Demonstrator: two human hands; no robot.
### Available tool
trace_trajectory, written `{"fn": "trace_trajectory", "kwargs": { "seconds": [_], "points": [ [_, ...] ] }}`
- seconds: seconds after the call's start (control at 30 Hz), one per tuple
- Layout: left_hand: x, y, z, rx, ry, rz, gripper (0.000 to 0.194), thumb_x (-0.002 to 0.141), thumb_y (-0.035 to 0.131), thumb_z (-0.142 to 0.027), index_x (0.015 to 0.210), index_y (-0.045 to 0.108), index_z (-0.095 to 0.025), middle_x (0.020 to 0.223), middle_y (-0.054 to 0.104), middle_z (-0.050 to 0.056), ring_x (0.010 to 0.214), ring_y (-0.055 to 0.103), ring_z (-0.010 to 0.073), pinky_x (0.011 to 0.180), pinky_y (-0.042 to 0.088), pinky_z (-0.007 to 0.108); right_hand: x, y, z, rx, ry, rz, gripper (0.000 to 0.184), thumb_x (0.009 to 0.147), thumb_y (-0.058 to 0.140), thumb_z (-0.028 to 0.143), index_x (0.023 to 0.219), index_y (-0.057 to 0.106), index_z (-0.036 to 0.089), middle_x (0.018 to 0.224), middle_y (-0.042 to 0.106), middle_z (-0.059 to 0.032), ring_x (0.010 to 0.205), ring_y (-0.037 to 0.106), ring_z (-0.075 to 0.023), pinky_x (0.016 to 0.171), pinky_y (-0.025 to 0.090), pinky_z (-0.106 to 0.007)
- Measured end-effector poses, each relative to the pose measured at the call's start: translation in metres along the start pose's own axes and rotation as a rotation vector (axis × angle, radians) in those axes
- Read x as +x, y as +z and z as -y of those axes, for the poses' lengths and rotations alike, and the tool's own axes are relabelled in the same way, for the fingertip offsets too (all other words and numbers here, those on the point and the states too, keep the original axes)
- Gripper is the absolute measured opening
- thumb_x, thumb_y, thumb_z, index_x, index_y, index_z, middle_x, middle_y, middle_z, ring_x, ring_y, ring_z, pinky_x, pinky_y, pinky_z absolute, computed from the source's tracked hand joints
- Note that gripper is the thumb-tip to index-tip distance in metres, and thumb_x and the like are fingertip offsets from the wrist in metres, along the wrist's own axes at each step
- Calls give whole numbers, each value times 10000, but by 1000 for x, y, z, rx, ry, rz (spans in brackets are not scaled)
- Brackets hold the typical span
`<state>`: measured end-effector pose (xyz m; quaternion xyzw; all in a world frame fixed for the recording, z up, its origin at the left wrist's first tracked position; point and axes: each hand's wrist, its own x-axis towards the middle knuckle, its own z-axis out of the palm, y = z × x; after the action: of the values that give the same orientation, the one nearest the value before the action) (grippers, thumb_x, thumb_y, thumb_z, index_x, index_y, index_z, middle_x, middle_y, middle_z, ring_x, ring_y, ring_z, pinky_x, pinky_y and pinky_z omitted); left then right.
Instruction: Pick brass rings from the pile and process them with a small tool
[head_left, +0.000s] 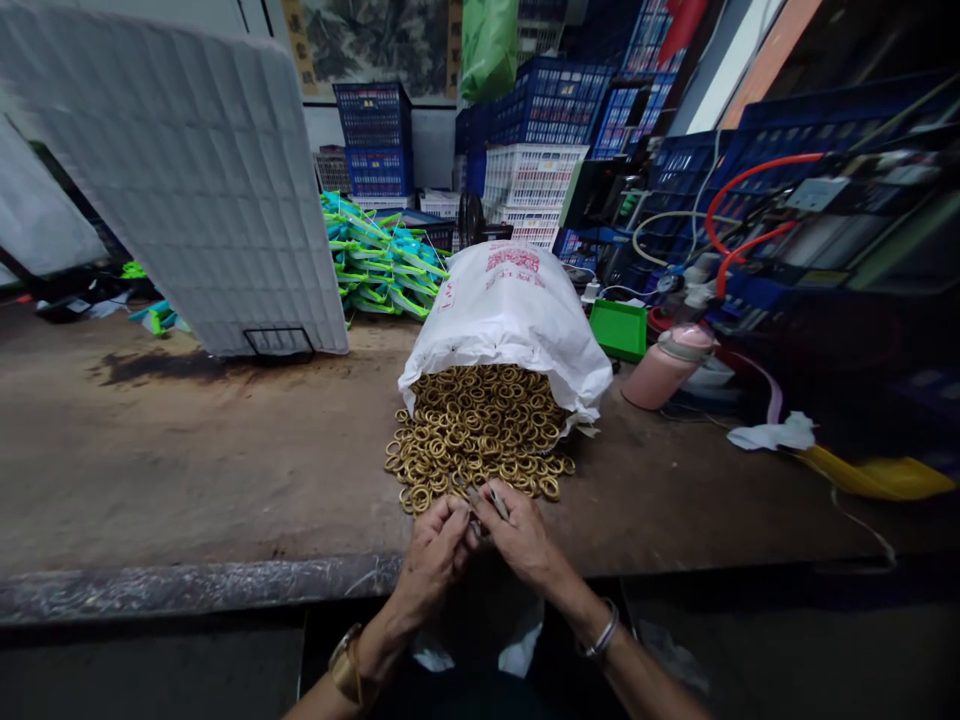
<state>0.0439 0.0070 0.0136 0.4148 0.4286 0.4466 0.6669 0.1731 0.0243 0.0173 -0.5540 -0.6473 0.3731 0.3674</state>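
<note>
Both hands meet at the table's front edge, just before a heap of brass-coloured rings (pixel 480 425). The rings spill from the mouth of a white woven sack (pixel 510 300) lying on its side. My right hand (pixel 521 535) is closed around a slim grey metal tool (pixel 498 503), of which only a short part shows. My left hand (pixel 439 540) is closed in a pinch, its fingertips close against those of the right. What the left fingers grip is too small and covered to make out.
A white padded panel (pixel 225 190) stands upright at the left on the wooden table (pixel 187 470). Behind it lies a pile of green and blue pieces (pixel 386 265). Right of the sack are a green tray (pixel 619 330) and a pink bottle (pixel 667 367). Stacked crates (pixel 536 175) rise behind.
</note>
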Motion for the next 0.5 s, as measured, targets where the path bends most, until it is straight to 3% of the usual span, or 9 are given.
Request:
{"fn": "trace_trajectory", "kwargs": {
  "seconds": [0.3, 0.4, 0.5],
  "points": [
    [-15, -1, -2, -221, -57, 40, 298, 752, 526, -463, 718, 439, -180, 560, 455, -71, 364, 254, 15, 356, 176, 149, -11, -1, 6, 132, 4, 34, 277, 845, 378, 381, 676, 470, 182, 578, 471, 39, 554, 443, -90, 556, 362, -207],
    [-16, -1, -2, -236, -52, 23, 299, 748, 530, -468, 728, 438, -184, 564, 454, -73, 367, 257, 15, 362, 186, 148, -16, 1, 2, -2, -27, 7, 180, 829, 390, 290, 725, 495, 188, 572, 473, 38, 535, 436, -95, 530, 338, -204],
    [-16, -1, -1, -208, -20, 17, 299, 747, 529, -470, 724, 447, -184, 533, 429, -78, 367, 258, 20, 364, 186, 154, -22, 4, -1, -175, -120, 67, 140, 756, 378, 123, 739, 495, 198, 609, 501, 26, 566, 452, -103, 549, 323, -203]
  ]
}}
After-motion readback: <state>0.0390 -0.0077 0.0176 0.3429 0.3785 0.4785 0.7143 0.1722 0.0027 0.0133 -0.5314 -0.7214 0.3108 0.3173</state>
